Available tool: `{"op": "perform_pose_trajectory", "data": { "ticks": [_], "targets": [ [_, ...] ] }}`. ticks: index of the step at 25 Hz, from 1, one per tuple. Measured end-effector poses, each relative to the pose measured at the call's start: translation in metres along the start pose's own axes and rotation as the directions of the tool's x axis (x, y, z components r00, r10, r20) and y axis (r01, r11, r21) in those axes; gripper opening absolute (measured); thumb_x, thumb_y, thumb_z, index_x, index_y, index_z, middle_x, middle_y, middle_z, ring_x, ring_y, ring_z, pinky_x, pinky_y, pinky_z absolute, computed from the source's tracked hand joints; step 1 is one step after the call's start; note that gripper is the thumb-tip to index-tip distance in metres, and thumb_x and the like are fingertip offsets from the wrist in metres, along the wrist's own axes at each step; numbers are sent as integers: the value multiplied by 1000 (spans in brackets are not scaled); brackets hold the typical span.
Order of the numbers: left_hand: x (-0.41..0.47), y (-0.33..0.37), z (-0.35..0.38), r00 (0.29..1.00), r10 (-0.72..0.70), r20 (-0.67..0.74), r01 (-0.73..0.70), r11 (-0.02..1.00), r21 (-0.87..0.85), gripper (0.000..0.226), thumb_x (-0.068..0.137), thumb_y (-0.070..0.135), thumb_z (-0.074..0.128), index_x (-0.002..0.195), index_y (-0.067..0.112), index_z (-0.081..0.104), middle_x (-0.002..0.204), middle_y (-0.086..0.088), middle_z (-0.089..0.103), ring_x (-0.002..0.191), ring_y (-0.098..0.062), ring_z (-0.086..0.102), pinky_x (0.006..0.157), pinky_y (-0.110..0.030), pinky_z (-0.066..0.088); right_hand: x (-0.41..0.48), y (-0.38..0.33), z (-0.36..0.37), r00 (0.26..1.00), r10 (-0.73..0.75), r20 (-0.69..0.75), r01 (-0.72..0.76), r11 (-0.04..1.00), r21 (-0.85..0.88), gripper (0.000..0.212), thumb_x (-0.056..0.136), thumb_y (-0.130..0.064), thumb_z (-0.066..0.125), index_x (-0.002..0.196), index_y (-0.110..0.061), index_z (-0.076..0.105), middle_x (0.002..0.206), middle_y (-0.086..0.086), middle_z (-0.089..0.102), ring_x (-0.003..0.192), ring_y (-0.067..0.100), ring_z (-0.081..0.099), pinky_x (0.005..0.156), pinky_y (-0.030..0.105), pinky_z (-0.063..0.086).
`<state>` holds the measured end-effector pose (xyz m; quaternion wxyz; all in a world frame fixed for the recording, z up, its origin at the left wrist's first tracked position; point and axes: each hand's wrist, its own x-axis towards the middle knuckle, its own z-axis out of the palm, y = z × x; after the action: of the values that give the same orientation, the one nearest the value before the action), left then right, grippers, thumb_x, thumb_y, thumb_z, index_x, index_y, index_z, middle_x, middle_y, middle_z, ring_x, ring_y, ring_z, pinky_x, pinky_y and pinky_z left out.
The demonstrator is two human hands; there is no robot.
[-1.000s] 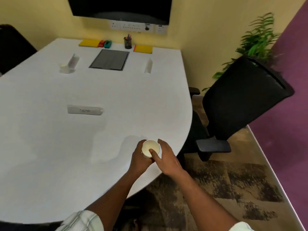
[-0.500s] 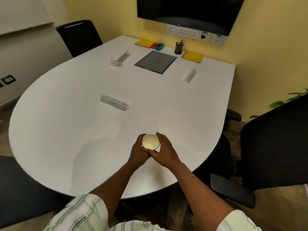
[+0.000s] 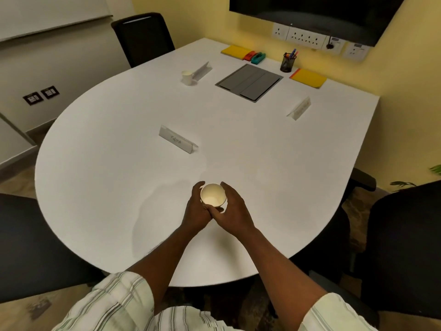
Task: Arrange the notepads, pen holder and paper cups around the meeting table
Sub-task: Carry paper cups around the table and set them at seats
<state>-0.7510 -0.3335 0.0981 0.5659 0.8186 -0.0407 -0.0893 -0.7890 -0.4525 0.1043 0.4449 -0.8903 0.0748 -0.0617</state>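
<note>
Both hands hold an empty white paper cup (image 3: 212,195) over the near part of the white meeting table (image 3: 119,163). My left hand (image 3: 195,211) wraps its left side and my right hand (image 3: 232,209) its right side. Whether the cup touches the table is hidden by my hands. A second paper cup (image 3: 187,77) stands at the far left beside a name card (image 3: 202,70). The black mesh pen holder (image 3: 288,62) with pens stands at the far edge. Yellow notepads lie either side of it, one at the left (image 3: 235,50), one at the right (image 3: 309,78).
Name cards stand mid-table (image 3: 177,142) and at the right (image 3: 300,108). A grey cable hatch (image 3: 249,81) sits near the far end, with red and teal items (image 3: 255,56) beyond it. Black chairs stand far left (image 3: 143,37), near left (image 3: 28,247) and right (image 3: 405,247).
My view has swung from the table's right side to its near end. Both hands kept hold of the cup and now have it over the near middle of the table.
</note>
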Motion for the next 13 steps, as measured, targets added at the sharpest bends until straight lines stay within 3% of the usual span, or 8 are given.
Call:
{"op": "perform_pose_trajectory", "data": {
  "ticks": [4, 11, 13],
  "targets": [
    [32, -6, -6, 1000, -2, 2, 2, 1000, 22, 83, 64, 9, 85, 131, 16, 38, 111, 4, 58, 97, -16, 57, 68, -3, 43, 33, 1, 14, 1000, -12, -23, 13, 1000, 20, 81, 76, -35, 76, 144, -10, 38, 146, 5, 45, 134, 18, 44, 105, 36, 44],
    [96, -12, -31, 999, 42, 34, -45, 995, 85, 72, 64, 18, 85, 124, 17, 44, 112, 10, 57, 99, -11, 56, 75, -7, 40, 92, -12, 39, 989, -22, -146, 29, 999, 42, 79, 75, -30, 78, 140, -3, 42, 142, 10, 49, 132, 21, 47, 107, 24, 37],
    [115, -17, -42, 1000, 9, 8, -9, 997, 77, 69, 65, 19, 85, 122, 15, 46, 112, 7, 58, 96, -10, 57, 72, -7, 41, 116, -17, 45, 981, -30, -194, 48, 995, 85, 80, 73, -32, 78, 139, -3, 43, 138, 10, 52, 127, 22, 51, 104, 29, 43]
  ]
}}
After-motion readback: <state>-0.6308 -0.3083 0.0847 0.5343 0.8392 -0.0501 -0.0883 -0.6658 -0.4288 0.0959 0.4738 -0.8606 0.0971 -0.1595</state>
